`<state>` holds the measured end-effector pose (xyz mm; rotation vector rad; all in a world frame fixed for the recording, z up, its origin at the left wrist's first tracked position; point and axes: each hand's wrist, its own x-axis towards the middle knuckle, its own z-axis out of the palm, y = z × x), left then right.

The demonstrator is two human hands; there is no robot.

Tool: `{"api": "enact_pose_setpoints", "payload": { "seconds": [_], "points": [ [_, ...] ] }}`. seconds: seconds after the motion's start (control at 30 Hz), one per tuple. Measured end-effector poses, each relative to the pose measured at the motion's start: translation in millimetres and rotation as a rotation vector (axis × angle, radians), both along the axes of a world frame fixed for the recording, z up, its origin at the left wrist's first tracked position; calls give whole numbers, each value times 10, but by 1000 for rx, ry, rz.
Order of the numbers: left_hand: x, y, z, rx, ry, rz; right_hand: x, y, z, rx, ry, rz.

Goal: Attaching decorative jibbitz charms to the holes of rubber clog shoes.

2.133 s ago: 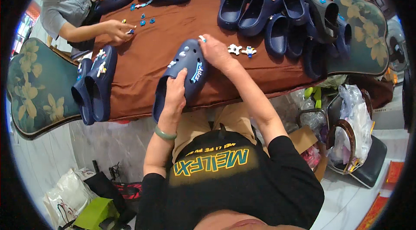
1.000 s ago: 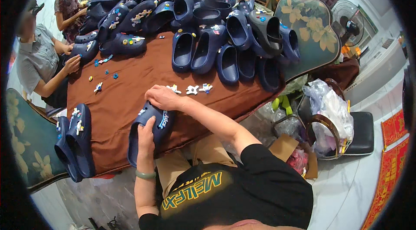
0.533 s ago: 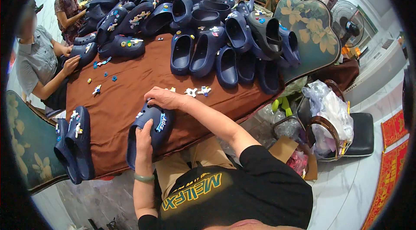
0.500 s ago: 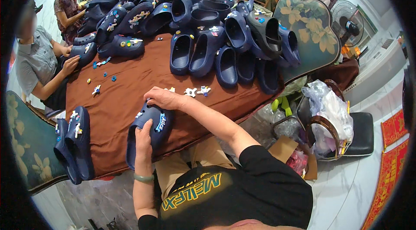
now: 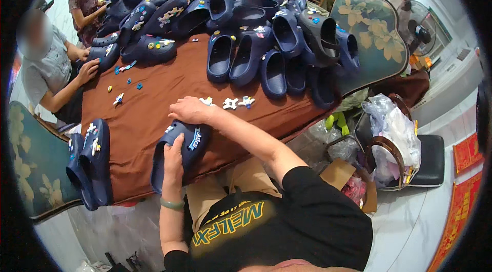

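A navy clog [image 5: 201, 145] with charms on its upper rests on the near part of the brown cloth. My left hand [image 5: 174, 155] grips it, thumb on top near the opening and fingers hidden beneath or inside. At the clog's toe is my right hand [image 5: 190, 110], its fingers bent together; whatever they pinch is hidden. Several white figure charms [image 5: 230, 103] lie just beyond that hand. To the left, a pair of navy clogs [image 5: 95, 159] carries white charms. Small loose charms [image 5: 129, 81] and a white figure charm [image 5: 118, 99] lie farther left.
A large heap of navy clogs [image 5: 169, 8] covers the table's far side, with more clogs [image 5: 251, 57] at right. Two people sit at the left; one person's hand [image 5: 88, 70] holds a clog. Floral chair backs [image 5: 369, 41] flank the table. A bag-filled basket [image 5: 392, 144] stands right.
The view has shifted slightly. My right hand has drawn back a little from the clog's upper toward its toe. My left hand keeps its grip.
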<state>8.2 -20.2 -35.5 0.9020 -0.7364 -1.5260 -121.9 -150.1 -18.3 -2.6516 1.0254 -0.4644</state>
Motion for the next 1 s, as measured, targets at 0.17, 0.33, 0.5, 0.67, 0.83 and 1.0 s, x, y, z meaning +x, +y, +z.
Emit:
{"api": "enact_pose_setpoints", "payload": {
  "seconds": [0.17, 0.33, 0.5, 0.67, 0.83, 1.0],
  "points": [
    [-6, 59, 25, 37, -12, 149, 184, 35, 41, 53, 141, 178],
    [60, 24, 11, -51, -65, 81, 322, 46, 196, 267, 162, 146],
    [0, -7, -32, -70, 9, 82, 249, 6, 138, 307, 12, 133],
    [39, 7, -100, -36, -30, 87, 223, 4, 1, -121, 70, 606],
    [35, 49, 58, -19, -54, 77, 255, -6, 138, 395, 82, 356],
    [-4, 21, 46, 19, -46, 124, 315, 128, 153, 257, 92, 272]
  ]
}}
